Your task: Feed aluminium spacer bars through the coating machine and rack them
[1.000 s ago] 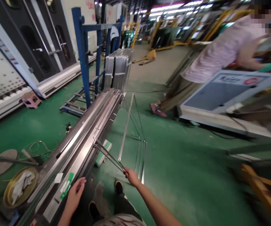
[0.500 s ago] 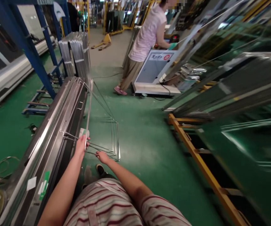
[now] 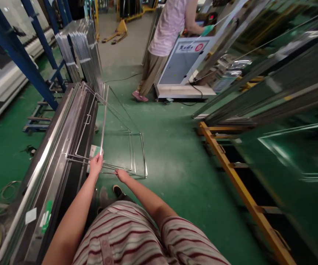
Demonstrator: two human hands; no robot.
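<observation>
Several thin rectangular metal frames (image 3: pixel 104 117) lie in my hands, partly overlapping. My left hand (image 3: pixel 95 164) is closed around the frames' bars beside the long bench, at the lower end of a bar that slants away from me. My right hand (image 3: pixel 122 175) pinches the near bar a little to the right. On the left, the frames reach over the metal bench (image 3: pixel 41 162); on the right, their corners hang above the green floor. A white and green box or card (image 3: pixel 94 150) shows partly behind my left hand.
Bundled metal strips (image 3: pixel 83 48) stand by a blue rack (image 3: pixel 23 55). A co-worker (image 3: pixel 164 36) with a green glove stands at a grey machine cabinet (image 3: pixel 179 62). A yellow-railed rack (image 3: pixel 230 173) runs along the right, and a yellow pallet jack (image 3: pixel 120 31) stands farther back.
The frames have spread apart somewhat, with one now showing separately over the bench and the right corners shifted rightward. Both hands keep hold. My view has tilted down slightly.
</observation>
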